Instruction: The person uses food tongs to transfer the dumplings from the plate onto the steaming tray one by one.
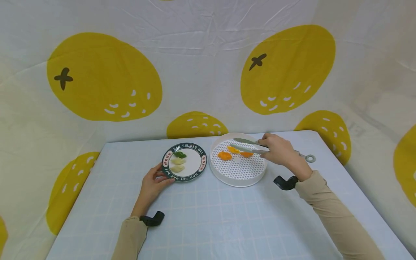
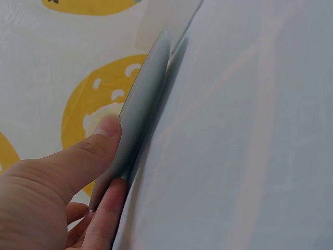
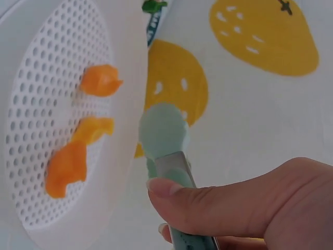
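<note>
Two grips: pinches dark-rimmed plate (image 1: 195, 161) with left hand (image 1: 154, 183), thumb on the edge and fingers underneath, with one green piece (image 1: 180, 155) and two pale pieces (image 1: 177, 168) lying on it just right of those fingertips. Grips tongs (image 3: 164, 127) with right hand (image 1: 278, 150), thumb and fingers pressed on either side, tong tips parted and left of the fingers, over white perforated tray (image 1: 240, 170). Also left of right fingers, on that tray: two orange pieces (image 1: 224, 156) and one yellow piece (image 1: 232, 149), the yellow just beside an orange.
</note>
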{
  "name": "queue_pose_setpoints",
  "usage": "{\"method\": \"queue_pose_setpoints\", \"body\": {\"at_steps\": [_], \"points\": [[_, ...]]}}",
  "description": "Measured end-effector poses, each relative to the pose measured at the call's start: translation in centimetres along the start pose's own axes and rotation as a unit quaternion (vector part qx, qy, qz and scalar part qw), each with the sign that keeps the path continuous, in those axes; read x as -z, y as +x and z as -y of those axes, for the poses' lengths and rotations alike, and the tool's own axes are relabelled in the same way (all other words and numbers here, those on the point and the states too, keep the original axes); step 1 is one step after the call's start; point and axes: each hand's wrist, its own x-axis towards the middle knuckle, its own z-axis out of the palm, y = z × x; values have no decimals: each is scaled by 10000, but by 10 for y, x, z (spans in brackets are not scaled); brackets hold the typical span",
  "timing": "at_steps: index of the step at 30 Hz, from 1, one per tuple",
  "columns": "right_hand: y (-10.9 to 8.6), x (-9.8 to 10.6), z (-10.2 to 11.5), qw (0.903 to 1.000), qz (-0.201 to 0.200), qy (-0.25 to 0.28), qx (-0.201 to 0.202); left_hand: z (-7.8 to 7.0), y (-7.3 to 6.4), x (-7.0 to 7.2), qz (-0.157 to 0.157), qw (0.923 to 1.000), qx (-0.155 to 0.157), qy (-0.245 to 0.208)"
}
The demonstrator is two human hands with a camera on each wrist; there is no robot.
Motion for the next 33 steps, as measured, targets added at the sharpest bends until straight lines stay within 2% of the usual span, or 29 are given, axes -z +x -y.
{"method": "queue_pose_setpoints", "body": {"at_steps": [6,12,19,27,33], "points": [[15,-8,20,9993,-200,306,103,0,0,0,5,10000,-14,-64],[31,-16,42,9975,-181,678,48,0,0,0,-15,10000,31,-46],[49,-27,71,9906,-196,1343,159,1,1,1,-2,10000,18,-68],[76,-51,98,9896,-114,1328,541,0,0,1,-4,10000,1,-79],[89,-68,116,9874,207,1459,576,1,0,1,1,9998,-125,-145]]}}
